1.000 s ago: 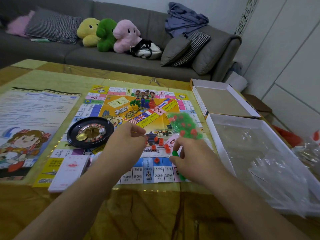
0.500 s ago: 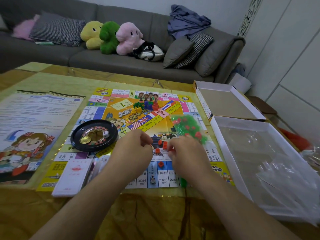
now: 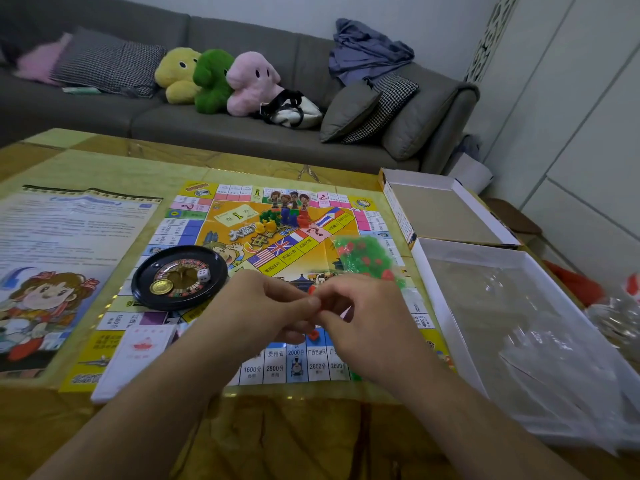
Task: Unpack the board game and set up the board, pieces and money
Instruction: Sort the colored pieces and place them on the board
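The colourful game board (image 3: 214, 237) lies flat on the table. My left hand (image 3: 263, 313) and my right hand (image 3: 370, 323) meet fingertip to fingertip above its near edge, pinched together on a small red piece that is mostly hidden. Another red piece (image 3: 313, 336) lies on the board just below the fingers. A clear bag of green and red pieces (image 3: 363, 254) rests on the board behind my right hand. Player tokens (image 3: 284, 216) stand grouped near the board's far side. A black roulette wheel (image 3: 178, 277) with a die sits on the left, and a card deck (image 3: 138, 355) lies near the front left corner.
A printed rules sheet (image 3: 69, 254) lies left of the board. The box lid (image 3: 443, 213) and the white box base (image 3: 426, 271), which holds clear plastic bags, sit to the right. A grey sofa (image 3: 242, 133) with plush toys stands behind the table.
My right hand has moved left from the bag and the green piece to meet my left hand. The view has shifted slightly.
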Demonstrator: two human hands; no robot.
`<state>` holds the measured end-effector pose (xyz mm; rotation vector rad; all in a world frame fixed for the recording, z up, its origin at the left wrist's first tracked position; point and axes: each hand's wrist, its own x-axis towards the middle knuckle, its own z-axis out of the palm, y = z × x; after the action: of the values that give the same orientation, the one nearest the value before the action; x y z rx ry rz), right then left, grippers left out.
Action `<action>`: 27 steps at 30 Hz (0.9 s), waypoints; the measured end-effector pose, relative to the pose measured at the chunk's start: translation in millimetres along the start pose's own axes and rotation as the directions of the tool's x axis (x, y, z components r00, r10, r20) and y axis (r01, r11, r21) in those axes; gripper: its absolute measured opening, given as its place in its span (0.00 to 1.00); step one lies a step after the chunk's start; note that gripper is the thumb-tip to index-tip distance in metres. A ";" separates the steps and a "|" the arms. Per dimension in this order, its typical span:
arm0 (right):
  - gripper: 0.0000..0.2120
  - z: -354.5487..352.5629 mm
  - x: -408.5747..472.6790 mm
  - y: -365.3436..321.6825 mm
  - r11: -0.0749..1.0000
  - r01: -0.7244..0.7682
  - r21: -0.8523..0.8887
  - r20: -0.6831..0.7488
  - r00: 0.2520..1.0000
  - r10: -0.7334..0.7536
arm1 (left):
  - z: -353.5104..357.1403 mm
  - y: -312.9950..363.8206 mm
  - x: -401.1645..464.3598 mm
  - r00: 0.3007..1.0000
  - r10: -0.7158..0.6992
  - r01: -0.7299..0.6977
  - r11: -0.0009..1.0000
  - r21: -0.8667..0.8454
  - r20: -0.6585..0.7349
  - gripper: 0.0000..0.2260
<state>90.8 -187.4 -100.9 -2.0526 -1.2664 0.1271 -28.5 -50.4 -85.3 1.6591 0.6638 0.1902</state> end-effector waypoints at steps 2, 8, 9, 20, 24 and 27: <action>0.06 2.6 -2.6 -1.8 0.997 0.057 -0.057 0.025 0.998 -0.055 | -2.5 -0.5 -3.0 1.000 0.002 -0.003 1.000 0.023 0.019 0.04; 0.10 1.0 -3.0 -7.4 0.995 0.029 0.094 -0.085 0.996 -0.021 | -5.1 -2.1 -3.2 0.999 -0.043 0.042 0.984 -0.173 -0.002 0.05; 0.09 -2.1 -1.9 -8.5 0.986 -0.009 0.169 -0.106 0.994 0.027 | -5.2 -1.5 -2.7 0.999 -0.046 0.045 0.975 -0.219 -0.001 0.05; 0.11 -19.3 3.7 -13.6 0.802 -0.102 0.589 -0.094 0.977 0.194 | -4.6 6.2 -2.8 0.999 0.004 0.013 0.877 -0.481 0.032 0.07; 0.07 -16.8 3.9 -13.9 0.805 -0.093 0.586 -0.119 0.973 0.199 | -2.9 7.9 -5.1 0.998 -0.019 0.045 0.846 -0.531 0.055 0.07; 0.05 -15.0 2.3 -16.5 0.752 -0.103 0.651 -0.118 0.965 0.234 | 0.6 7.6 -7.3 0.997 -0.027 0.063 0.794 -0.604 0.069 0.10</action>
<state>86.2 -188.9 -79.0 -1.5210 -0.7594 0.3826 -31.8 -55.2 -76.5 1.0186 0.5232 0.2877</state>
